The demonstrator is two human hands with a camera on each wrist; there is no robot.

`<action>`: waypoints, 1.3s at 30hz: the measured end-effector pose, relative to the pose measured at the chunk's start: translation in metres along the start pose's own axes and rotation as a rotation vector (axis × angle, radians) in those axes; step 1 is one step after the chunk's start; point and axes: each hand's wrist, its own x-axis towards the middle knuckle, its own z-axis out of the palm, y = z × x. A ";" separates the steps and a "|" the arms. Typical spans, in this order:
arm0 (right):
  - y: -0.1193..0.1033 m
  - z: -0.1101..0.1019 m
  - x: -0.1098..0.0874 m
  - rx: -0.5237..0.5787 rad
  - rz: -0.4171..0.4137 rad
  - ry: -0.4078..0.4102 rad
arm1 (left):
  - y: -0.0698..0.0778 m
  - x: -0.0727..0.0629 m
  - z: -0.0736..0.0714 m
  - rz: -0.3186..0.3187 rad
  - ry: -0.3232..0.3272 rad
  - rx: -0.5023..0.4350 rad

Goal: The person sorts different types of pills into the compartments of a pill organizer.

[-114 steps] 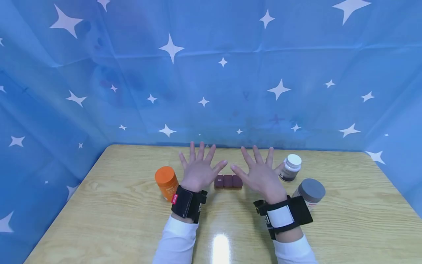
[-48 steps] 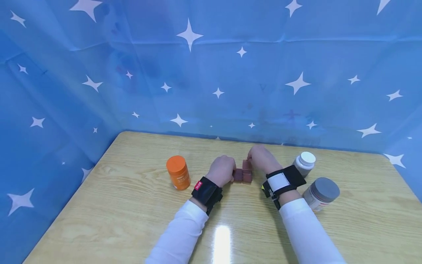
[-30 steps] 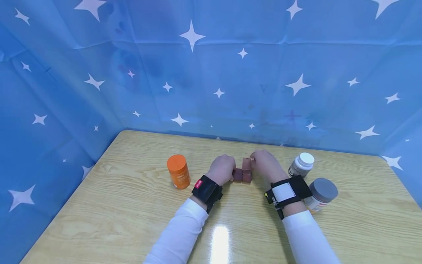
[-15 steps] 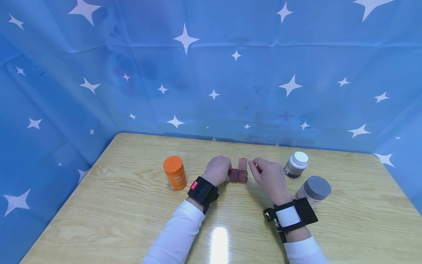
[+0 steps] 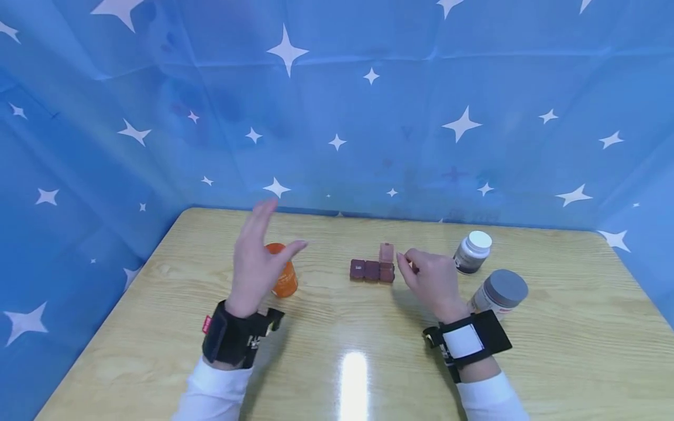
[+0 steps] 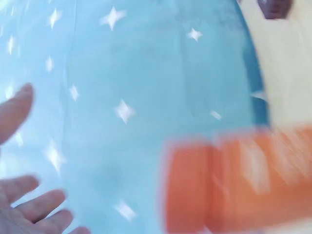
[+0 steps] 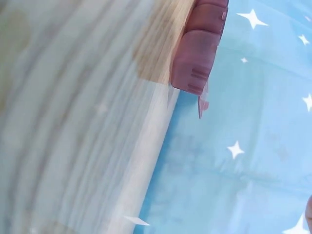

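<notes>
A small dark-brown pill organizer [image 5: 372, 270] with three compartments in a row lies mid-table. Its right compartment's lid [image 5: 387, 252] stands raised. My left hand [image 5: 256, 263] is spread, thumb apart from the fingers, over an orange bottle [image 5: 286, 282] and partly covering it. In the left wrist view the orange bottle [image 6: 239, 185] is blurred, away from the fingers [image 6: 41, 204]. My right hand [image 5: 433, 283] has curled fingers just right of the raised lid, with nothing seen in it. The right wrist view shows the end of the pill organizer [image 7: 195, 61].
A white-capped bottle [image 5: 473, 252] stands behind and right of my right hand. A grey-capped jar [image 5: 500, 292] is close beside my right wrist, partly covered by it. A blue curtain with white stars [image 5: 337, 105] hangs behind the wooden table [image 5: 158, 339].
Earlier, both hands worked at the pill organizer and its right lid came up. My left hand has since released it and moved left to the orange bottle. My right hand drew slightly back.
</notes>
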 end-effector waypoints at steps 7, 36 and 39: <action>0.002 -0.002 -0.001 -0.018 -0.017 0.002 | -0.072 -0.015 -0.016 -0.391 -0.268 -0.418; -0.053 -0.040 -0.014 0.251 0.000 -0.213 | 0.018 -0.084 0.088 -0.186 -0.596 -0.466; -0.058 -0.039 -0.021 0.275 0.019 -0.220 | 0.015 -0.093 0.093 -0.204 -0.567 -0.455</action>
